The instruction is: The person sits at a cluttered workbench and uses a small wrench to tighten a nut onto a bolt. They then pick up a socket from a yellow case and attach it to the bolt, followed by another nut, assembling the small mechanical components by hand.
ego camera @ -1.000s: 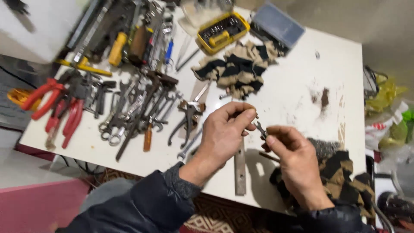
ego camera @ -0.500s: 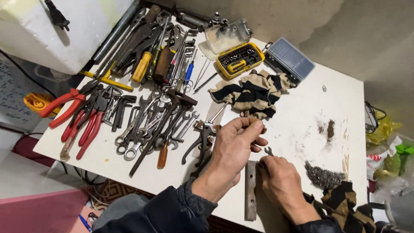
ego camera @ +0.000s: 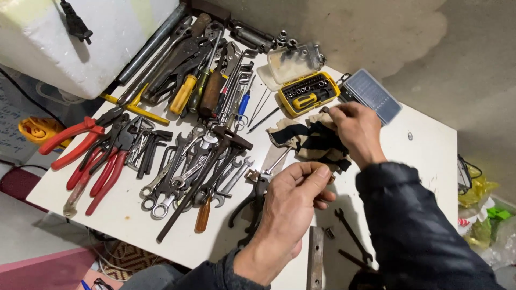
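Yellow bit case [ego camera: 310, 94], just beside right hand [ego camera: 357, 129]

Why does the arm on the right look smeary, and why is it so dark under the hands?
Head view: the right hand and its dark sleeve look slightly blurred; the wrenches and red-handled pliers stay sharp. Head view: the left hand and the sleeve cast soft shadows on the white table. Head view: the table edges look tilted and stretched toward the corners.

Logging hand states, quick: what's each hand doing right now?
Left hand: fingers pinched together, over the pliers; contents cannot be told.
Right hand: fingers curled, reaching by the yellow bit case; contents cannot be told.
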